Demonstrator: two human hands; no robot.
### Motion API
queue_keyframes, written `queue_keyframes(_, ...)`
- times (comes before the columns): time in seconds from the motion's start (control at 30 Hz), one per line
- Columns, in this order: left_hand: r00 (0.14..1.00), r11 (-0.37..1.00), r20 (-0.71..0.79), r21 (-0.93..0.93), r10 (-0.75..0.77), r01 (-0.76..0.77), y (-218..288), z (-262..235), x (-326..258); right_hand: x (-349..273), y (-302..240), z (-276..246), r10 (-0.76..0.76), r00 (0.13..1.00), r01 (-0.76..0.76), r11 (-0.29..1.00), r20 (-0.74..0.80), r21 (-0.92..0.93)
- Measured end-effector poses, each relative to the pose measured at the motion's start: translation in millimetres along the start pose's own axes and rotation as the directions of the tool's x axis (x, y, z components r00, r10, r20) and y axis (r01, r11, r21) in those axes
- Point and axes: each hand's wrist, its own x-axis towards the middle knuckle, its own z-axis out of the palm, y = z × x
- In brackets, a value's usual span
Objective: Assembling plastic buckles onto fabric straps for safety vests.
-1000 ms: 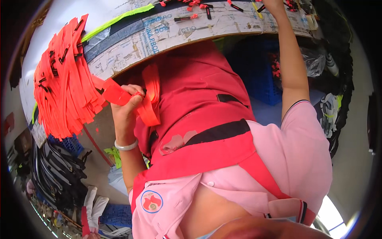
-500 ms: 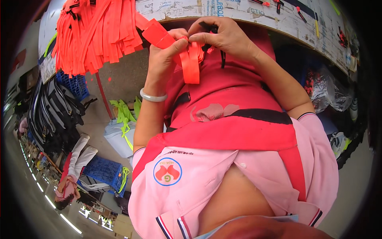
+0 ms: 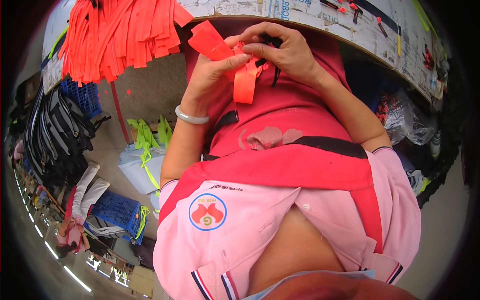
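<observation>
My left hand (image 3: pixel 214 75) is closed on an orange-red zipper tape (image 3: pixel 244 91). One folded end of it rises above my thumb, and a loop hangs below. Close against it, my right hand (image 3: pixel 295 55) has thumb and forefinger pinched together at the tape's edge. Small black cord pulls (image 3: pixel 270 41) are gathered within the right hand's fingers, and one dangles below them. What lies right between the two sets of fingertips is partly hidden. A thick pile of orange-red tapes (image 3: pixel 120 40) drapes over the table edge to the left.
A worn white table (image 3: pixel 310 19) runs across the top; small black-and-orange pulls (image 3: pixel 381 27) and a yellow-handled tool (image 3: pixel 399 42) lie on it. Blue crates (image 3: pixel 117 212) and dark hanging strips (image 3: pixel 55 130) are at left. Another person (image 3: pixel 75 230) is farther back. A clear plastic bag (image 3: pixel 407 120) sits at right.
Both hands have shifted slightly right with the tape, staying pinched together. The upper end of the tape in my left hand now stands apart from the pile.
</observation>
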Motion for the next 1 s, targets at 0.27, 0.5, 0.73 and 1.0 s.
queue_keyframes(0.27,0.992,0.975,-0.125,0.222,0.026,0.003,-3.0,-3.9,-3.7,2.2,-7.6,-4.2,0.017,0.985,0.028,0.968,0.174,-0.251)
queue_keyframes(0.5,0.993,0.983,-0.100,0.179,0.060,-0.042,-3.6,11.7,-1.3,0.0,3.1,-10.4,0.035,0.981,-0.002,0.985,0.188,-0.175)
queue_keyframes(0.73,0.996,0.977,-0.093,0.211,-0.006,0.026,-2.0,-1.0,-3.6,-6.3,9.6,-19.7,0.205,0.979,-0.205,0.978,-0.006,-0.038)
queue_keyframes(1.0,0.999,0.960,-0.046,0.281,0.014,-0.001,-8.0,10.2,-2.1,-22.6,-11.2,-15.6,0.298,0.948,-0.285,0.951,0.114,-0.117)
